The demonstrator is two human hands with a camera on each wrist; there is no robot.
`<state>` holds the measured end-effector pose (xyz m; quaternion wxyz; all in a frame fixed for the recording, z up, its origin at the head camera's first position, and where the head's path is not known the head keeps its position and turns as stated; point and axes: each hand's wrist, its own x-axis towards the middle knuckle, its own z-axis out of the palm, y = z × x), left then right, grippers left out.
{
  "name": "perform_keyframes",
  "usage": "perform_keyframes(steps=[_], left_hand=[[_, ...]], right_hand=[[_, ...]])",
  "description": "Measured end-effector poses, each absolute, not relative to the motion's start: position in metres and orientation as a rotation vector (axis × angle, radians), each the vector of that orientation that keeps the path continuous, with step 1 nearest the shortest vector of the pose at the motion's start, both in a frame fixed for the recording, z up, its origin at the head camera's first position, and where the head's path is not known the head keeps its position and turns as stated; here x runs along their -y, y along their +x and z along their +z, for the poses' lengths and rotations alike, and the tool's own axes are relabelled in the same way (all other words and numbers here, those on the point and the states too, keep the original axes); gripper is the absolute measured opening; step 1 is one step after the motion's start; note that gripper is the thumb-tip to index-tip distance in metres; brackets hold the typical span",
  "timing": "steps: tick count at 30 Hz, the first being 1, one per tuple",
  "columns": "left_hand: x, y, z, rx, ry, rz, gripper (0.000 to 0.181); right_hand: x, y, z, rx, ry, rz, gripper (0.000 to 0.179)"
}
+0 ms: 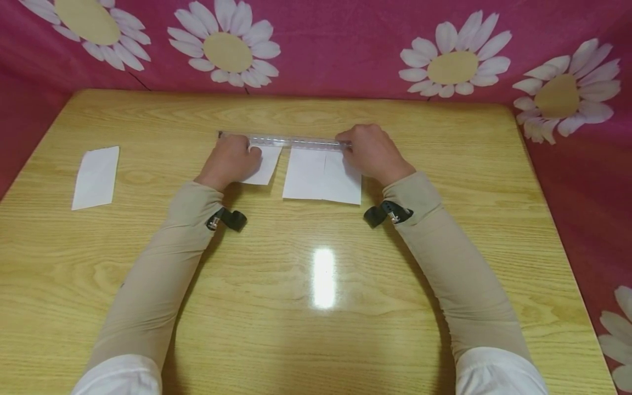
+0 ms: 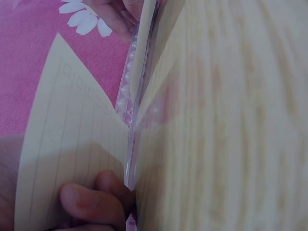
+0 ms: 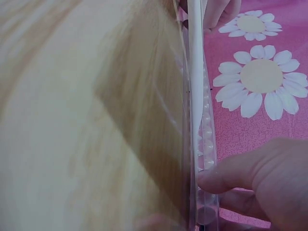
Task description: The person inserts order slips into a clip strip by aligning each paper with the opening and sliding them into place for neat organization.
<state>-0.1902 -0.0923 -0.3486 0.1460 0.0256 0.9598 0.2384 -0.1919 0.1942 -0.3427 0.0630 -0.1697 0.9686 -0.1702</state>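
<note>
A long clear plastic strip (image 1: 311,144) with a row of round bumps runs between the two hands near the back of the table. My left hand (image 1: 229,162) grips its left end, fingers curled. My right hand (image 1: 373,152) pinches the right end between thumb and fingers, as the right wrist view shows. At the left hand a white paper sheet (image 1: 266,164) meets the strip; its lined side with small printed squares faces the left wrist view. Beside the right hand, a wider white paper (image 1: 305,174) with a line down it meets the strip, partly covered by that hand.
Another white paper (image 1: 96,178) lies apart on the left of the wooden table (image 1: 276,329). A pink flowered cloth (image 1: 340,49) stands behind the table and along its right side. Dark straps (image 1: 233,219) stick out at both wrists.
</note>
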Motion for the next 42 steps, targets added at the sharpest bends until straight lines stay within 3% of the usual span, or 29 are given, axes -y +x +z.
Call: perform_keyframes(steps=[17,42], left_hand=[[0.088,-0.191,-0.351,-2.765,0.088,0.683,0.049],[0.080,-0.190,-0.352,-2.776,0.094,0.716,0.036]], right_hand=[[-0.195,-0.192,-0.343,-2.933,-0.522,-0.501,0.037],[-0.194,-0.191,-0.343,-2.948,-0.558,-0.461,0.035]])
